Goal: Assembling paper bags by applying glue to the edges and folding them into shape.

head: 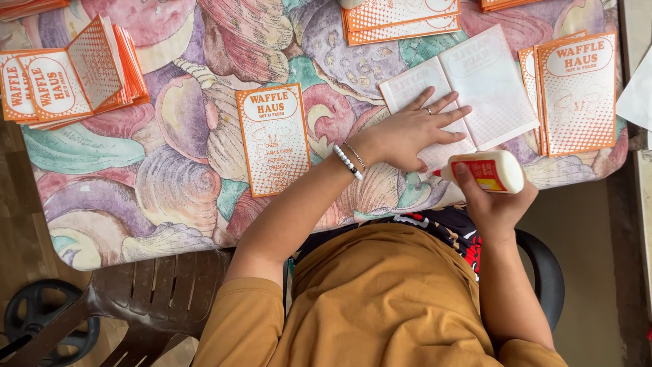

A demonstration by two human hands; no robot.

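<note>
Overhead view of a person seated at a table (170, 204) covered with a shell-patterned cloth in pink, purple and teal. The left hand (407, 132) lies flat, fingers spread, pressing on an opened paper sleeve (475, 88) that is turned blank side up and shows two white panels joined at a centre fold. The right hand (492, 197) is closed around one white glue bottle (485, 170) with a red label, held on its side at the near table edge, just beside the lower corner of the sleeve, its tip pointing toward the left hand; how much glue the bottle contains cannot be told. One single orange-and-white printed sleeve (274, 139) lies flat near the middle of the table, apart from both hands. Four stacks of the same printed sleeves are visible: a fanned stack (75, 75) at the far left, a stack (401, 19) at the top centre, a stack (576, 92) at the right touching the opened sheet, and a partly cropped stack (506, 4) at the top edge; the sheets within each stack cannot be counted. One beaded bracelet (347, 162) and one thin chain circle the left wrist. One brown plastic chair (149, 299) stands below the table at the left.
</note>
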